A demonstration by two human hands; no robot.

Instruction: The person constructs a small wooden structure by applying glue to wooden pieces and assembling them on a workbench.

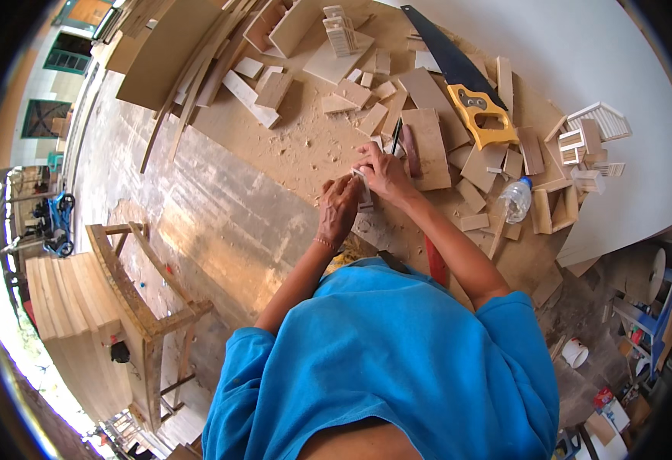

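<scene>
My left hand (337,208) and my right hand (384,173) meet in front of my body, low over the dusty floor. Between them is a small pale wooden piece (365,201), its upper end covered by my fingers. Both hands are closed on it, the fingers of the right bent over its top. What else the fingertips may pinch is too small to make out. Just past my right hand lie a thin dark stick (396,132) and a curved reddish-brown piece (410,150), beside a flat wooden block (429,153).
A handsaw with a yellow handle (483,116) lies among several wood offcuts (353,93). To the right are a clear plastic bottle (514,201) and small slatted wooden models (581,142). Long boards (163,57) lean at far left; a wooden frame (148,307) stands nearer.
</scene>
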